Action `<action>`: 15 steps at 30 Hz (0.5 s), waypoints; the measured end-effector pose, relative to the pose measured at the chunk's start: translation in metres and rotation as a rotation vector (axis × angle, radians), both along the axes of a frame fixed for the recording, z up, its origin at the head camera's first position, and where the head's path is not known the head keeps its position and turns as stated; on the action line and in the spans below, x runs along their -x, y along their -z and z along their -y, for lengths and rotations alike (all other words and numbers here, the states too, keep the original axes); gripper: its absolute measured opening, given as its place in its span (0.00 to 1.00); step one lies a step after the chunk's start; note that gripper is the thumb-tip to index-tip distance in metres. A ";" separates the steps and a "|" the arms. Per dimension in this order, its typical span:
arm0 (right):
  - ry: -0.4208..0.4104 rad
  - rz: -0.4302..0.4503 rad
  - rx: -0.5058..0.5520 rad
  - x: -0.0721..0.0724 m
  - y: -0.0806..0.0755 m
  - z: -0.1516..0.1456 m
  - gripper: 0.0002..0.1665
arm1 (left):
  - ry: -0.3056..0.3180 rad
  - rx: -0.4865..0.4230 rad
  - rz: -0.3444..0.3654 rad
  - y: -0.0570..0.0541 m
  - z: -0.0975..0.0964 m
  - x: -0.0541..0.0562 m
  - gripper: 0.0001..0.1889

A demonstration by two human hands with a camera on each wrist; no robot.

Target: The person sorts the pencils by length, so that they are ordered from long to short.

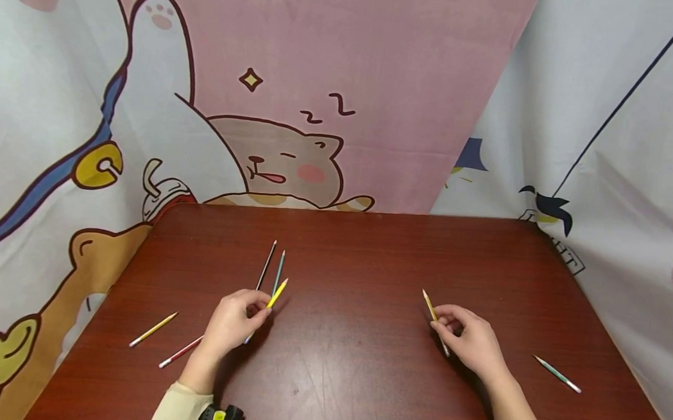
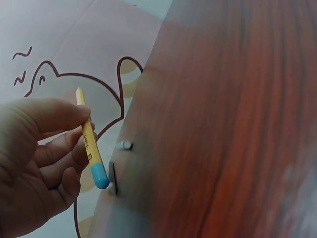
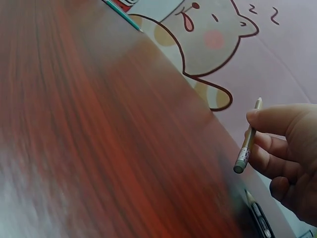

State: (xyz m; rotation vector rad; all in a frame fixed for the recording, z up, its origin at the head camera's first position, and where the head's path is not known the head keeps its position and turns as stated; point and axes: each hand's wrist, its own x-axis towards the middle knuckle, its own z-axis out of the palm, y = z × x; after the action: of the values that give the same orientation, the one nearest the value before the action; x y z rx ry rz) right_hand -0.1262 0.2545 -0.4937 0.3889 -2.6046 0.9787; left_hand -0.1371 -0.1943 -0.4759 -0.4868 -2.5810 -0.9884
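Observation:
My left hand [image 1: 236,319] pinches a yellow pencil [image 2: 89,141] between thumb and fingers. It has a rounded blue end, and its sharpened tip points up and away. Below this hand, a black pencil [image 1: 266,263] and a blue-green pencil [image 1: 279,271] lie on the table, partly hidden by it. On the right, my right hand [image 1: 470,337] pinches a yellowish pencil [image 3: 249,136] close over the table, its eraser end toward me in the right wrist view. Nearest to that hand on the table is a green pencil [image 1: 558,374].
The brown wooden table [image 1: 350,371] fills the lower view. At its left lie a yellow pencil [image 1: 154,329] and a red pencil [image 1: 180,353], the red one partly behind the left forearm. A printed cloth [image 1: 380,58] hangs along the back and sides.

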 end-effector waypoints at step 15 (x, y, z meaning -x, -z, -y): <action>-0.074 0.030 0.107 0.013 0.002 0.039 0.13 | -0.097 -0.088 0.043 0.004 -0.022 0.011 0.08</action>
State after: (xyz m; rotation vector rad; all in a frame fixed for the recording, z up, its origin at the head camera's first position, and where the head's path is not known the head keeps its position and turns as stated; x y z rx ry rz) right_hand -0.1394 0.2152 -0.4961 0.4494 -2.5664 1.1517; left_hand -0.1482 -0.1720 -0.4799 -0.3180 -2.5587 -1.0846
